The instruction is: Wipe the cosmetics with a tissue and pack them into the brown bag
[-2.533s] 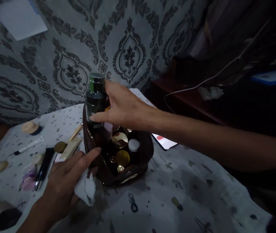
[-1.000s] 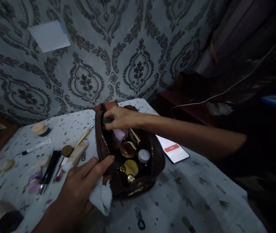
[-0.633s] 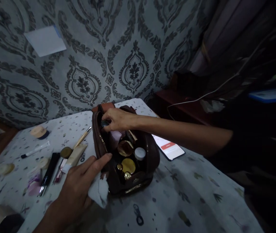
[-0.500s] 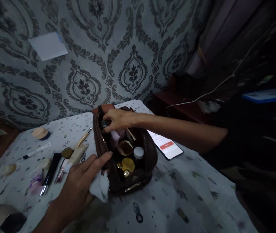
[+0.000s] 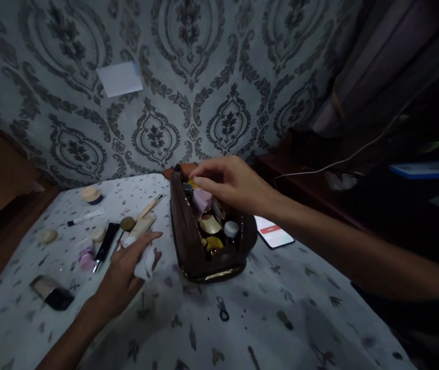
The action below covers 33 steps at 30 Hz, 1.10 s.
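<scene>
Head view. Moved since half a second ago: the left hand (image 5: 121, 272), then at the bag's rim, now lies apart from it to the left; the right hand (image 5: 238, 185) has left the dark bottle (image 5: 187, 190) and come up out of the bag's opening.

Left hand: forefinger extended, remaining fingers curled about a crumpled white tissue (image 5: 145, 263), which we list as held.

Right hand: above the bag's far end, fingers bent, thumb and forefinger partly closed beside a yellow item (image 5: 192, 183); we cannot tell whether they grip it.

Brown bag (image 5: 186, 244): one, unzipped, upright at mid-table. Contents we can count: the dark bottle, at the far left; a pink item (image 5: 202, 200); a gold round lid (image 5: 211, 224); a white cap (image 5: 231, 228); a yellow disc (image 5: 214, 243), near end.

Left of the bag we note a cream tube (image 5: 142, 226), a black tube (image 5: 106, 244), a brush (image 5: 150, 206) and a jar (image 5: 91, 194). Right of it, just beside: one lit phone (image 5: 275, 234).
</scene>
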Each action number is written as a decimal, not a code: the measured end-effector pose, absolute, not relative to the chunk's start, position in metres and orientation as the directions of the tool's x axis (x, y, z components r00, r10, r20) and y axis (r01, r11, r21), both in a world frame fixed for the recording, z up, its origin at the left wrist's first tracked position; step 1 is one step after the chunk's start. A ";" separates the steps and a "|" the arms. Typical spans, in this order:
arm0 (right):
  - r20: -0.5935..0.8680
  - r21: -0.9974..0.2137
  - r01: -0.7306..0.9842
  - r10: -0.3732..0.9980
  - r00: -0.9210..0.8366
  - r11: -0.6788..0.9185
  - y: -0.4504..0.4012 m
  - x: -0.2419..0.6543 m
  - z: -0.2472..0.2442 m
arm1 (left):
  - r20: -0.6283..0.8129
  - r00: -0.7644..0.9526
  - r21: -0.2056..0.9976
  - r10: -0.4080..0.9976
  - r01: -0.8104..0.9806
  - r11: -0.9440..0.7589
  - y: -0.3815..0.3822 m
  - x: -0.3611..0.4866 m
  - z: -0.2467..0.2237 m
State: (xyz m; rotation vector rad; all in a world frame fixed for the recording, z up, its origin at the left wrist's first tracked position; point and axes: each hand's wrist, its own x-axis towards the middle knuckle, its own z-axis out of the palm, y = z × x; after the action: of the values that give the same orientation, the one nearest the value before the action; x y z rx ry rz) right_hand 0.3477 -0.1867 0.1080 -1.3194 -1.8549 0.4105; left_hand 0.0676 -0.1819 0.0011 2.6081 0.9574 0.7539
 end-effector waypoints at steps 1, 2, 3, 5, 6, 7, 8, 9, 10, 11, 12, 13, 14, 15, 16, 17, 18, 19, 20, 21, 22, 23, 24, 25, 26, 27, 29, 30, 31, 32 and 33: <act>0.441 -0.675 0.608 0.889 -0.120 0.417 -0.200 0.343 0.106 | 0.369 0.619 0.434 0.694 0.546 -0.717 -0.182 0.059 0.000; 0.457 -0.691 0.577 0.882 -0.117 0.434 -0.213 0.337 0.104 | 0.357 0.575 0.476 0.736 0.566 -0.673 -0.181 0.051 -0.002; 0.457 -0.708 0.549 0.881 -0.123 0.444 -0.225 0.331 0.099 | 0.335 0.515 0.533 0.789 0.586 -0.610 -0.180 0.043 -0.003; 0.452 -0.717 0.509 0.874 -0.181 0.476 -0.247 0.316 0.086 | 0.288 0.311 0.684 0.906 0.596 -0.422 -0.177 0.025 -0.005; 0.448 -0.715 0.484 0.862 -0.237 0.505 -0.256 0.308 0.077 | 0.258 0.179 0.768 0.949 0.558 -0.314 -0.174 0.016 -0.006; 0.447 -0.715 0.452 0.846 -0.289 0.533 -0.264 0.299 0.067 | 0.234 0.022 0.852 0.972 0.477 -0.216 -0.170 0.006 -0.007; 0.438 -0.720 0.423 0.833 -0.338 0.550 -0.270 0.289 0.056 | 0.191 -0.105 0.922 0.976 0.360 -0.142 -0.166 -0.004 -0.008; 0.422 -0.730 0.400 0.826 -0.373 0.554 -0.274 0.280 0.045 | 0.147 -0.213 0.969 0.966 0.227 -0.097 -0.162 -0.014 -0.010; 0.408 -0.745 0.367 0.816 -0.409 0.556 -0.276 0.270 0.034 | 0.107 -0.298 0.991 0.949 0.106 -0.078 -0.158 -0.024 -0.010; 0.379 -0.767 0.345 0.815 -0.438 0.541 -0.277 0.260 0.024 | 0.072 -0.356 0.997 0.932 0.010 -0.073 -0.154 -0.034 -0.011; 0.347 -0.788 0.331 0.818 -0.459 0.519 -0.277 0.251 0.015 | 0.048 -0.407 0.995 0.912 -0.056 -0.077 -0.151 -0.043 -0.012; 0.300 -0.811 0.329 0.826 -0.478 0.484 -0.275 0.243 0.007 | 0.030 -0.445 0.993 0.895 -0.091 -0.078 -0.148 -0.053 -0.013; 0.246 -0.837 0.329 0.837 -0.489 0.438 -0.272 0.234 0.001 | 0.021 -0.472 0.993 0.881 -0.096 -0.075 -0.147 -0.061 -0.014; 0.190 -0.869 0.320 0.851 -0.491 0.378 -0.267 0.226 -0.005 | 0.027 -0.492 0.995 0.870 -0.071 -0.071 -0.146 -0.069 -0.016; 0.131 -0.907 0.293 0.864 -0.486 0.303 -0.263 0.219 -0.010 | 0.053 -0.497 0.998 0.866 -0.013 -0.069 -0.146 -0.075 -0.017; 0.079 -0.945 0.244 0.876 -0.475 0.217 -0.257 0.211 -0.015 | 0.105 -0.477 0.994 0.873 0.086 -0.072 -0.147 -0.079 -0.019; 0.030 -0.978 0.168 0.885 -0.464 0.121 -0.252 0.204 -0.020 | 0.181 -0.425 0.970 0.887 0.225 -0.090 -0.149 -0.082 -0.021; -0.012 -0.996 0.084 0.891 -0.453 0.029 -0.247 0.197 -0.025 | 0.268 -0.339 0.912 0.902 0.390 -0.125 -0.151 -0.081 -0.023; -0.046 -0.999 0.004 0.897 -0.439 -0.049 -0.243 0.190 -0.031 | 0.346 -0.221 0.812 0.912 0.558 -0.173 -0.154 -0.079 -0.024; -0.075 -0.991 -0.070 0.903 -0.423 -0.115 -0.239 0.184 -0.036 | 0.394 -0.089 0.674 0.915 0.705 -0.222 -0.157 -0.073 -0.025; -0.097 -0.978 -0.133 0.909 -0.405 -0.164 -0.237 0.178 -0.042 | 0.407 0.034 0.516 0.913 0.816 -0.260 -0.159 -0.066 -0.026; -0.115 -0.961 -0.190 0.915 -0.386 -0.201 -0.235 0.174 -0.047 | 0.392 0.130 0.357 0.911 0.891 -0.281 -0.161 -0.057 -0.026; -0.131 -0.941 -0.245 0.919 -0.372 -0.234 -0.234 0.170 -0.052 | 0.357 0.198 0.215 0.913 0.933 -0.287 -0.162 -0.048 -0.027; -0.146 -0.916 -0.302 0.921 -0.361 -0.263 -0.234 0.167 -0.057 | 0.315 0.243 0.098 0.918 0.953 -0.286 -0.164 -0.038 -0.028; -0.159 -0.887 -0.359 0.922 -0.353 -0.290 -0.235 0.166 -0.062 | 0.272 0.271 0.006 0.923 0.959 -0.284 -0.164 -0.029 -0.029; -0.172 -0.856 -0.410 0.921 -0.350 -0.315 -0.235 0.165 -0.066 | 0.233 0.290 -0.061 0.928 0.957 -0.284 -0.164 -0.022 -0.030; -0.193 -0.798 -0.488 0.916 -0.351 -0.355 -0.236 0.167 -0.072 | 0.185 0.312 -0.139 0.932 0.947 -0.289 -0.164 -0.013 -0.034; -0.196 -0.777 -0.513 0.914 -0.354 -0.365 -0.235 0.169 -0.074 | 0.171 0.313 -0.157 0.934 0.945 -0.288 -0.163 -0.010 -0.037; -0.194 -0.761 -0.532 0.914 -0.357 -0.370 -0.235 0.171 -0.075 | 0.162 0.306 -0.164 0.938 0.946 -0.280 -0.162 -0.009 -0.039; -0.190 -0.750 -0.547 0.913 -0.362 -0.372 -0.234 0.172 -0.076 | 0.153 0.296 -0.164 0.943 0.949 -0.271 -0.162 -0.009 -0.040; -0.184 -0.741 -0.558 0.913 -0.364 -0.372 -0.233 0.173 -0.077 | 0.145 0.282 -0.157 0.948 0.953 -0.259 -0.161 -0.010 -0.041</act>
State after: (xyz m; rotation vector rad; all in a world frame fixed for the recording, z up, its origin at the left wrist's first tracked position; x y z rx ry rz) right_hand 0.1734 -0.2332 -0.0770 -0.7362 -0.7190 1.8850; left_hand -0.0096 -0.1609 -0.0410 2.6778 2.0223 0.0353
